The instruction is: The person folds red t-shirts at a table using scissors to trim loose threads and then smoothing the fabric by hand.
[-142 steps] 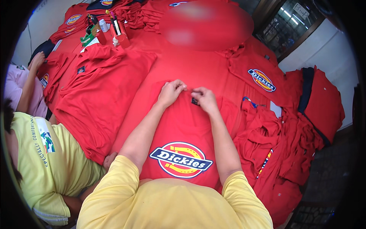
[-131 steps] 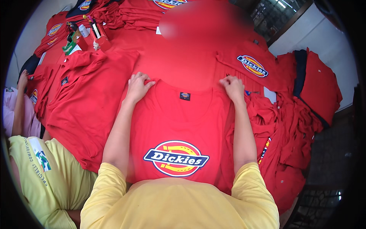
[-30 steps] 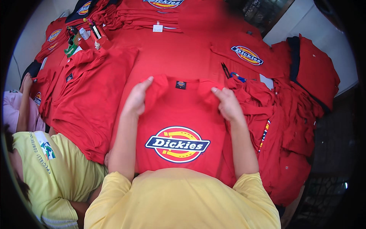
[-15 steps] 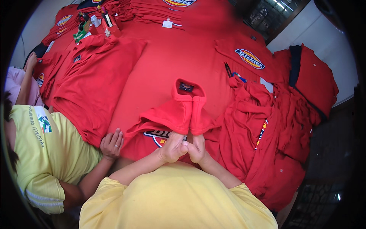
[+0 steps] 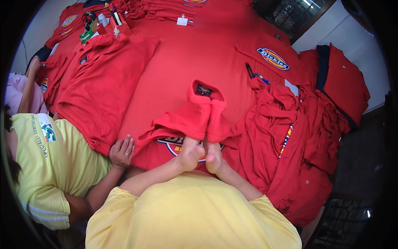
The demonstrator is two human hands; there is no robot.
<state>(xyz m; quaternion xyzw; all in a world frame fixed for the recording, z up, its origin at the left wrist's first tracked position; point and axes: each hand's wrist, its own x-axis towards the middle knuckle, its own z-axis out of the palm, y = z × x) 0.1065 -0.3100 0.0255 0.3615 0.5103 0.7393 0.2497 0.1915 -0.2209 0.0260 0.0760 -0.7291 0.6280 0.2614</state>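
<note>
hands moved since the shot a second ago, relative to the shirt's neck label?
Yes. Both hands, left hand and right hand, came down from beside the neck label to the shirt's lower edge, close together.

Bright, even daylight is cast across the scene; shadows are kept soft. Strong fisheye bending is seen toward the black rim, and slight softness is noticed there.
</note>
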